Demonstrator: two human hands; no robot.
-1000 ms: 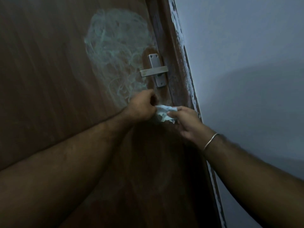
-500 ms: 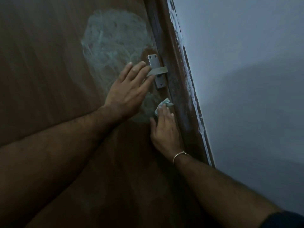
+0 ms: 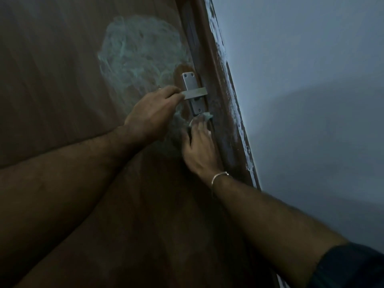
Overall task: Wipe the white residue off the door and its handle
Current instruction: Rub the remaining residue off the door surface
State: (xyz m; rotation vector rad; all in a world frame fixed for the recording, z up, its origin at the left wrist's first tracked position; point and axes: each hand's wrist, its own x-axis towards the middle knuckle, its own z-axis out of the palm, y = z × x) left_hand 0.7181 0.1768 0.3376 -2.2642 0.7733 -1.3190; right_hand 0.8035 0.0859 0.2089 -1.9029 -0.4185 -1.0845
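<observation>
A dark brown wooden door (image 3: 62,80) fills the left of the view. A big swirl of white residue (image 3: 139,53) covers it up and left of the metal handle (image 3: 194,93). My left hand (image 3: 153,115) grips the free end of the handle's lever. My right hand (image 3: 199,146) lies flat on the door just under the handle plate and presses a small white cloth (image 3: 202,118) against the wood with its fingertips. A thin bangle circles my right wrist.
The brown door frame (image 3: 224,125), flecked with white paint along its edge, runs down the right side of the door. Beyond it is a plain pale wall (image 3: 301,100). The light is dim.
My left hand went from holding the cloth with the right, to lying flat by the handle, to closing on the lever. My right hand slid the cloth up the door to just below the plate.
</observation>
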